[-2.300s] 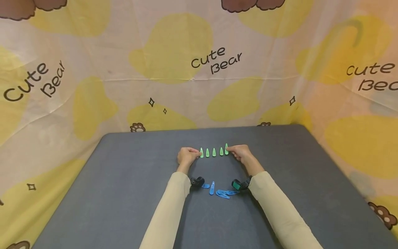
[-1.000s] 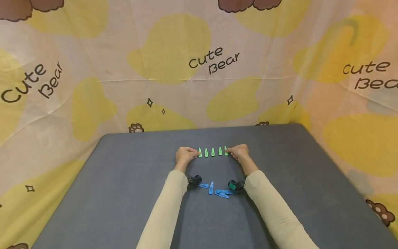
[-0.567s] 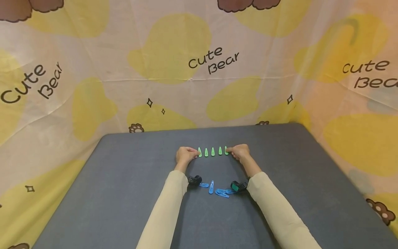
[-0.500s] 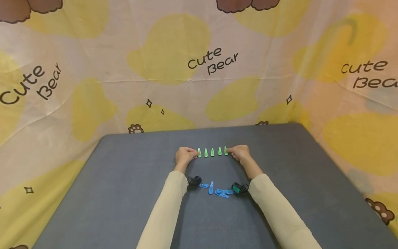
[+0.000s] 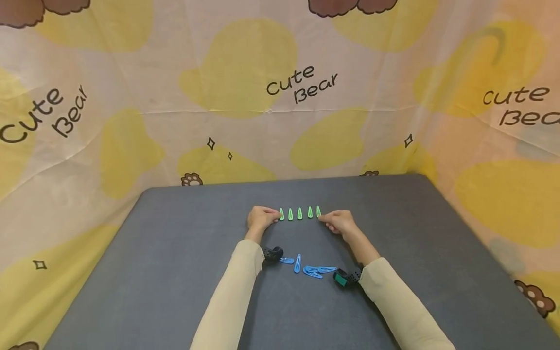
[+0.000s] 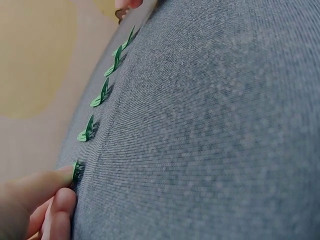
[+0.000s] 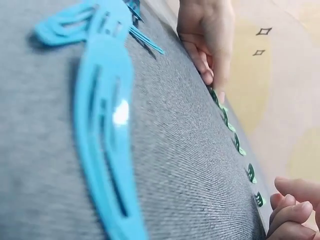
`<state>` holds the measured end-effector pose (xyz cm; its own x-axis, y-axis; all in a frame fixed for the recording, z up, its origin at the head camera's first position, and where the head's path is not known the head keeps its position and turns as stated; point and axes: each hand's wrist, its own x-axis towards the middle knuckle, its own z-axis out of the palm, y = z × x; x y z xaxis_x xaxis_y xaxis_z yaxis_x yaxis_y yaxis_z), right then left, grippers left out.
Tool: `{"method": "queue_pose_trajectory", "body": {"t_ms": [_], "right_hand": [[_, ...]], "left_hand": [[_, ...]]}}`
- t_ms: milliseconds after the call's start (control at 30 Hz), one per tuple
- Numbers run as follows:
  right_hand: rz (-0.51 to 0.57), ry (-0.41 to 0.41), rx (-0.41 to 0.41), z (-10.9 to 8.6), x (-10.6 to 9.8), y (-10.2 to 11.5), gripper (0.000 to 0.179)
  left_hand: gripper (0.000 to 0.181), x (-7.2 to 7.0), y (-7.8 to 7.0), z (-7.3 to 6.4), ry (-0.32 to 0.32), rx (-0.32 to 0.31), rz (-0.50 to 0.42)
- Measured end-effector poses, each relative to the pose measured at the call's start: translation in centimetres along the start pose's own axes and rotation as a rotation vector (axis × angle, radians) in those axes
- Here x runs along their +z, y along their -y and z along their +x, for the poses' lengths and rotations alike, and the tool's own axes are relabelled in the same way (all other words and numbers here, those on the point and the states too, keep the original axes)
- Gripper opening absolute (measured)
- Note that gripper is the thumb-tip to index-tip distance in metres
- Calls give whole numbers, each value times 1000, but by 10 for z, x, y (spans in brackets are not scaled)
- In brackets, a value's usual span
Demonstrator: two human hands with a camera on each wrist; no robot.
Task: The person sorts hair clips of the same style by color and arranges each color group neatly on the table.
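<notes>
Head view shows five green clips (image 5: 299,213) side by side toward the far edge of the grey table (image 5: 175,291), narrow ends pointing away from the person; the fairly even gaps and shared direction suggest deliberate spacing. At the row's left end, the left hand (image 5: 260,218) appears to pinch the leftmost clip (image 6: 75,171) lightly between its fingertips, coming in from the outer side, probably so that its neighbour stays undisturbed. At the other end, the right hand (image 5: 343,223) holds nothing: one finger reaches out, the others bend loosely, and the right wrist view shows a small gap between them and the rightmost clip (image 7: 258,199), perhaps to avoid nudging it. Nearer the person, between the black wristbands (image 5: 274,253), lie blue clips (image 5: 297,264) at mixed angles, some overlapping, which reads as a loose supply rather than an arrangement; the left wristband hides part of one. Pale sleeves (image 5: 227,296) lead up to both wristbands, and a patterned cloth (image 5: 245,68) hangs behind and beside the table.
</notes>
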<state>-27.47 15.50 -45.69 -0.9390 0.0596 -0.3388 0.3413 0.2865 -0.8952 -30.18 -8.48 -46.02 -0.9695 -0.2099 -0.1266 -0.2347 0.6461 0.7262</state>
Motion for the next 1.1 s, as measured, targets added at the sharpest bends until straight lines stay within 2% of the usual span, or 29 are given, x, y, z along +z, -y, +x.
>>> {"method": "queue_pose_trajectory", "body": {"t_ms": [200, 333, 500, 567, 733, 1100], "right_hand": [[-29, 35, -20, -12, -3, -4, 20], [-61, 64, -46, -21, -4, -6, 22], [-95, 94, -79, -31, -6, -9, 21], [-103, 104, -92, -34, -8, -10, 21], [-141, 134, -109, -43, -12, -13, 22], [-211, 216, -141, -58, -16, -16, 22]], "left_hand": [[19, -2, 0, -1, 13, 3, -54], [18, -5, 2, -2, 24, 6, -155], [19, -8, 7, -4, 76, 19, -319], [19, -10, 9, -5, 95, 31, -357], [18, -17, 11, -12, 132, 49, -355], [16, -24, 19, -37, 223, 111, -238]]}}
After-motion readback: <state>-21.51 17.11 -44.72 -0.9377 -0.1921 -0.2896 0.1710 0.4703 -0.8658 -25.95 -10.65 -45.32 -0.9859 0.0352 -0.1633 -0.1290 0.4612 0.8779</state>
